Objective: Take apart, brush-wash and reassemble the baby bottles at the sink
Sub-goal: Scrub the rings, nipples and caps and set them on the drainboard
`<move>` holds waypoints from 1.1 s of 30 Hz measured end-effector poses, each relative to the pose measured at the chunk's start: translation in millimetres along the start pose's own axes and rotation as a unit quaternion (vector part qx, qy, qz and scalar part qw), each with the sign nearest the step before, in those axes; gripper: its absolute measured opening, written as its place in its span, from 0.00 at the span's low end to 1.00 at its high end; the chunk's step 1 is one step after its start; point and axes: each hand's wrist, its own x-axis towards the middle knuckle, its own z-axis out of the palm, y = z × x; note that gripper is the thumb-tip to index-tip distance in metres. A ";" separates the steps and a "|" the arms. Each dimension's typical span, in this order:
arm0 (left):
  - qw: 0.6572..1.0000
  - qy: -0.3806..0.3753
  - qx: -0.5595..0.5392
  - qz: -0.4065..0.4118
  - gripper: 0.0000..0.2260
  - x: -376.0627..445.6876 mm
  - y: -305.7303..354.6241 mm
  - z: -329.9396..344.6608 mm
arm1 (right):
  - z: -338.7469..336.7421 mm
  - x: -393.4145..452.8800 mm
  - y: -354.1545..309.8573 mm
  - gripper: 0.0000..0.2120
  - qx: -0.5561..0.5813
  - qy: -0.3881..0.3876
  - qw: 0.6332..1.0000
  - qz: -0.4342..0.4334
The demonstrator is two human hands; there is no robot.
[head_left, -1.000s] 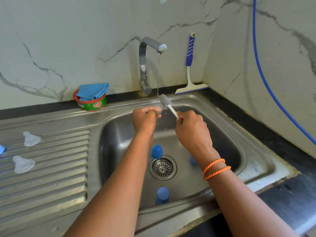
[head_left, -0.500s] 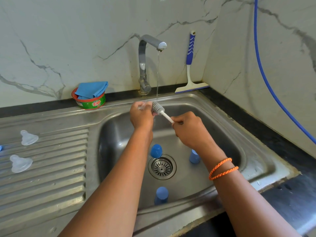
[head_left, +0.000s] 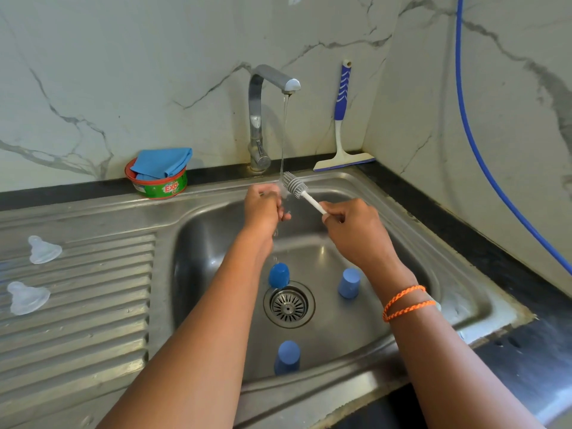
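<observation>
Bottle caps, three blue ones (head_left: 279, 275) (head_left: 349, 283) (head_left: 288, 357), stand in the sink basin (head_left: 402, 239) around the drain. Above it, under the tap's stream, the right hand (head_left: 356, 229) grips a small brush (head_left: 295, 186); the left hand (head_left: 263, 209) is clenched on something hidden. Two clear teats (head_left: 43, 249) (head_left: 26, 298) lie far left on the drainboard. A blue cloth (head_left: 162, 162) fills the soap tub (head_left: 161, 187).

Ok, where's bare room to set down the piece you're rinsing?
The drainboard is bare right of the two clear teats, up to the basin rim. The basin floor is crowded: three blue caps ring the drain.
</observation>
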 end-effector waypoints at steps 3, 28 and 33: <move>0.993 0.011 -0.111 -0.034 0.08 0.6 1.1 -2.5 | -3.9 -2.0 -1.3 0.16 0.011 -0.003 1.000 -0.013; 0.986 0.003 -0.119 -0.115 0.17 -14.2 10.3 -3.0 | -11.7 -8.2 -10.9 0.18 -0.040 0.025 0.999 -0.019; 0.984 0.002 -0.111 -0.141 0.19 -15.2 9.4 -9.0 | -5.6 -11.0 -19.0 0.18 -0.041 0.023 0.998 -0.046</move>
